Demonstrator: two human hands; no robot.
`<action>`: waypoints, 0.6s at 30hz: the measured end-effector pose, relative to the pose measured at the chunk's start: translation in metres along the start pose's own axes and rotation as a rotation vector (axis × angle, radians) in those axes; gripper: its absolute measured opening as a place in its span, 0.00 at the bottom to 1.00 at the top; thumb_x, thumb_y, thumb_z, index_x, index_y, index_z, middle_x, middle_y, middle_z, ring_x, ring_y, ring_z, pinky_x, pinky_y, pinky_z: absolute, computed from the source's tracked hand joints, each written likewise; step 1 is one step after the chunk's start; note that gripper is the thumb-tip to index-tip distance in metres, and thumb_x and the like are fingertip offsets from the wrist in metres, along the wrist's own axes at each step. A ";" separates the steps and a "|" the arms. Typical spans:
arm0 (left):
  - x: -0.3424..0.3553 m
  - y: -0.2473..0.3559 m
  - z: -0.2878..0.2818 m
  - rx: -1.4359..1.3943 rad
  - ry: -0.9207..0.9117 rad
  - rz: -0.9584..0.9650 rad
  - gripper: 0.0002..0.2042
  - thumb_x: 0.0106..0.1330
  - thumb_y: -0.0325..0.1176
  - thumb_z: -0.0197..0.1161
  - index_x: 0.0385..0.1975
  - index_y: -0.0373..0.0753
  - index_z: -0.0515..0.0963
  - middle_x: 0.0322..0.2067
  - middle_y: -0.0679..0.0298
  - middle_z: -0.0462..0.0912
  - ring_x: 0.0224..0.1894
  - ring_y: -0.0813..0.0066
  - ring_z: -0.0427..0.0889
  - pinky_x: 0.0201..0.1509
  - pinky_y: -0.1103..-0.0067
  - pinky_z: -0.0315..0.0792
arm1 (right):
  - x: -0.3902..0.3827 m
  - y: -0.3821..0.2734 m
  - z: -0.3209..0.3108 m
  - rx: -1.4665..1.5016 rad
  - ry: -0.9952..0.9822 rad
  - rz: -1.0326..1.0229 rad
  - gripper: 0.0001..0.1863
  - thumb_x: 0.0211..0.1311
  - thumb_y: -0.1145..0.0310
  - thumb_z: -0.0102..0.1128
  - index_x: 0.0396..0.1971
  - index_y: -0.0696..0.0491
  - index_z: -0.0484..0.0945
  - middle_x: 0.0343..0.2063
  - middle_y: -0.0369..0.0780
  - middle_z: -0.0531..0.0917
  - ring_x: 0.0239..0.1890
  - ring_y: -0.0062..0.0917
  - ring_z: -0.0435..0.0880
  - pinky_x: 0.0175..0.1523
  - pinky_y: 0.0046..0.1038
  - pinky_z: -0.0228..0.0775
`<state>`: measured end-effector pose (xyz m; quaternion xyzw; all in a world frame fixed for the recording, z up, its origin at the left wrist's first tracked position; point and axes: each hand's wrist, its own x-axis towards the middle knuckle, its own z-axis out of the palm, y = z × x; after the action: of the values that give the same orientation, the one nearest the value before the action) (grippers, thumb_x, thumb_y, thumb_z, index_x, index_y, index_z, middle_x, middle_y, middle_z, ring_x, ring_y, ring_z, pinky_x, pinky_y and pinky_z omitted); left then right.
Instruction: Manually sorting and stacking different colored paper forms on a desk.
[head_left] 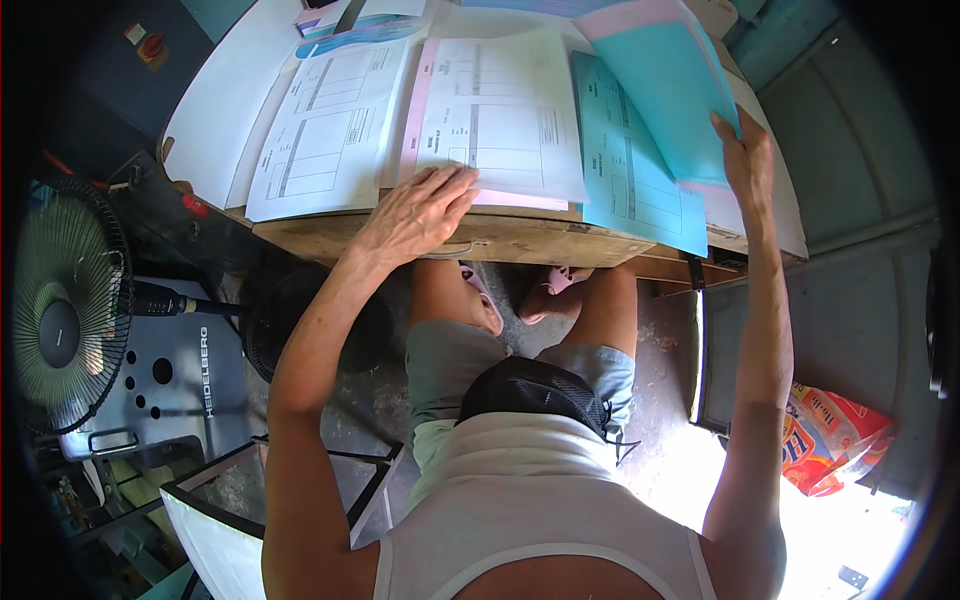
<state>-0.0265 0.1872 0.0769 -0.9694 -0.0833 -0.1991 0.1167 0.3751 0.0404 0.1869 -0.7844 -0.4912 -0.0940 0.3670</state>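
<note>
Three stacks of printed form sheets lie side by side on a white-topped table (215, 110). My left hand (420, 212) rests with extended fingers on the near edge of the middle stack, a white form sheet (515, 125) over pink paper (413, 115). At the right, my right hand (748, 160) pinches the edge of some lifted sheets (670, 95), blue with pink behind; how many is unclear. They tilt over a stack of blue printed forms (645, 195), partly hiding it. Left of the middle stack are white form sheets (335, 135).
A wooden drawer front (540, 238) runs under the table's near edge, above my knees. More paper sheets (365, 35) sit at the far left. A black fan (70, 320) and a grey machine panel (215, 350) stand left. A red printed bag (835, 440) lies at the right.
</note>
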 end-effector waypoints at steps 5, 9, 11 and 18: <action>-0.004 0.002 0.007 0.013 0.082 -0.017 0.16 0.60 0.25 0.63 0.49 0.32 0.82 0.56 0.56 0.81 0.60 0.60 0.79 0.64 0.65 0.75 | 0.023 -0.059 0.044 -0.107 0.122 -0.239 0.14 0.67 0.62 0.59 0.47 0.51 0.82 0.32 0.52 0.86 0.36 0.49 0.86 0.44 0.44 0.78; -0.005 0.006 0.010 0.074 0.143 -0.016 0.13 0.60 0.25 0.63 0.45 0.35 0.84 0.52 0.57 0.84 0.56 0.62 0.82 0.62 0.61 0.76 | 0.019 -0.107 0.088 -0.175 0.106 -0.318 0.11 0.65 0.66 0.60 0.46 0.48 0.82 0.25 0.52 0.85 0.30 0.51 0.85 0.39 0.47 0.78; -0.004 0.008 0.008 0.053 0.182 -0.027 0.12 0.60 0.25 0.64 0.43 0.35 0.85 0.50 0.58 0.84 0.54 0.62 0.83 0.61 0.61 0.77 | -0.003 -0.126 0.108 -0.248 0.088 -0.495 0.09 0.63 0.70 0.59 0.42 0.46 0.82 0.21 0.50 0.84 0.27 0.46 0.87 0.33 0.44 0.80; -0.001 0.013 0.003 -0.148 0.257 -0.207 0.06 0.57 0.28 0.69 0.34 0.38 0.85 0.43 0.65 0.87 0.45 0.68 0.85 0.49 0.67 0.79 | -0.085 -0.124 0.123 -0.228 -0.364 -0.722 0.08 0.60 0.74 0.57 0.39 0.52 0.81 0.25 0.44 0.87 0.24 0.38 0.87 0.30 0.38 0.80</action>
<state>-0.0236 0.1759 0.0713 -0.9282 -0.1524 -0.3378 0.0337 0.2022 0.0943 0.1160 -0.6012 -0.7779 -0.1300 0.1286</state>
